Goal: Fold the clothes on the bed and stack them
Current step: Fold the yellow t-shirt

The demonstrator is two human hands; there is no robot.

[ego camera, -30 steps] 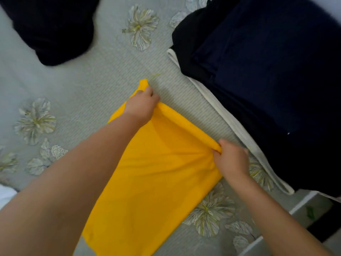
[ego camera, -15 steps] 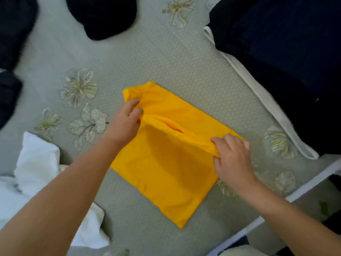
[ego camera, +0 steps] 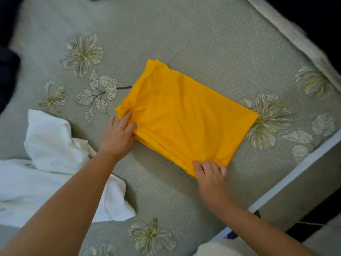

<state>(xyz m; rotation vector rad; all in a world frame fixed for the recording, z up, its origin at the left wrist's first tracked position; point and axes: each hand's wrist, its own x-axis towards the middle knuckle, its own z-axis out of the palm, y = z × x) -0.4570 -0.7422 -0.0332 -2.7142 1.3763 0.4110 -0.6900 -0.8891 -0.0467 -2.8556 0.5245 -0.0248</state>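
So the yellow garment [ego camera: 186, 115] sits folded into a rough rectangle in the middle of the frame, flat on the bed [ego camera: 193, 34]. My left hand [ego camera: 119, 135] holds its left corner, fingers [ego camera: 127, 116] loosely spread, the thumb's tip tucked under the cloth's edge. My right hand [ego camera: 210, 174] pinches the bottom corner, fingers close together on the cloth.

What worries me: this fabric looks thin and slippery, and the layers along the lower edge already look a bit uneven. If I let go carelessly or lift from just these two corners, I reckon the fold slides open and I'm redoing it. Dragging it over the bedspread could bunch the underside too.

Around it: a crumpled white garment [ego camera: 53, 145] at the left of the frame, right beside my left forearm, so a sloppy pull could snag it. Dark clothes [ego camera: 7, 71] sit at the far left edge. The bed's edge [ego camera: 295, 170] runs close along the lower right, so not much room to shift that way.
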